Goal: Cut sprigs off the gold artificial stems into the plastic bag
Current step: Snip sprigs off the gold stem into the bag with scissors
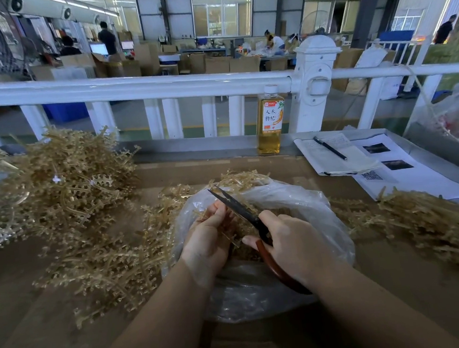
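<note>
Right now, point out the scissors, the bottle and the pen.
scissors [236, 205]: head view, on the dark blades.
bottle [269, 120]: head view, on the label.
pen [330, 148]: head view, mid-barrel.

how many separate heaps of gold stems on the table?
3: large heap at left, heap at right, small bunch behind the plastic bag. More may be hidden.

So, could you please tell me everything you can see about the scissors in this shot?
The scissors have dark, narrow metal blades and reddish-brown looped handles. The right hand grips the handles, fingers curled round them. The blades are slightly parted and point up and to the left over the open plastic bag, next to the left hand, which holds a gold stem close to the blades. The pivot is hidden behind the right thumb.
</note>
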Action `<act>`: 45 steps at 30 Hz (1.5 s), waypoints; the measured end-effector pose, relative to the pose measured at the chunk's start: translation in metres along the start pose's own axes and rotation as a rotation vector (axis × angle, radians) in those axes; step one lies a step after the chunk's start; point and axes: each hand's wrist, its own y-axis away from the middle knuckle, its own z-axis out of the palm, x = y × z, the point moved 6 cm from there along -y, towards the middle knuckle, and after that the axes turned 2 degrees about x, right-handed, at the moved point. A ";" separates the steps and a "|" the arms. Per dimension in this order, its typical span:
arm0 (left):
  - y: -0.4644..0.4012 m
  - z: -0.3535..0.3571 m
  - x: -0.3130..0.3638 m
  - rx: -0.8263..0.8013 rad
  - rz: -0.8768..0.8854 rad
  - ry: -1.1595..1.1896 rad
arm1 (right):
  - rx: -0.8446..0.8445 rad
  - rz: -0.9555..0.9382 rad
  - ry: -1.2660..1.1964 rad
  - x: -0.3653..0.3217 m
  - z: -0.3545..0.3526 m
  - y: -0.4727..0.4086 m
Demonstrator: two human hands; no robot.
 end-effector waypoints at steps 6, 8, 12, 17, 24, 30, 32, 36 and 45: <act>-0.002 -0.001 -0.001 -0.001 -0.002 -0.010 | -0.009 -0.002 -0.009 0.002 0.000 -0.001; -0.002 -0.001 -0.002 0.004 -0.002 -0.013 | -0.021 -0.005 -0.006 0.002 0.000 -0.001; -0.003 -0.001 -0.003 0.003 -0.005 0.001 | -0.038 0.002 -0.014 0.001 -0.001 -0.001; -0.003 -0.001 -0.002 -0.007 -0.002 -0.024 | -0.045 0.009 0.004 0.001 0.000 -0.001; -0.003 -0.001 -0.002 -0.033 -0.035 -0.051 | -0.016 0.022 -0.027 0.002 0.007 -0.003; -0.002 -0.001 -0.002 -0.018 -0.051 -0.053 | -0.021 0.023 -0.060 0.004 0.008 -0.005; -0.001 -0.001 -0.001 -0.018 -0.053 -0.056 | -0.023 0.022 -0.056 0.003 0.008 -0.005; 0.001 -0.001 -0.001 -0.020 -0.054 -0.048 | 0.006 0.000 0.006 0.003 0.004 -0.003; 0.000 -0.007 -0.001 0.031 -0.076 -0.046 | 0.000 -0.009 0.040 0.000 0.002 -0.003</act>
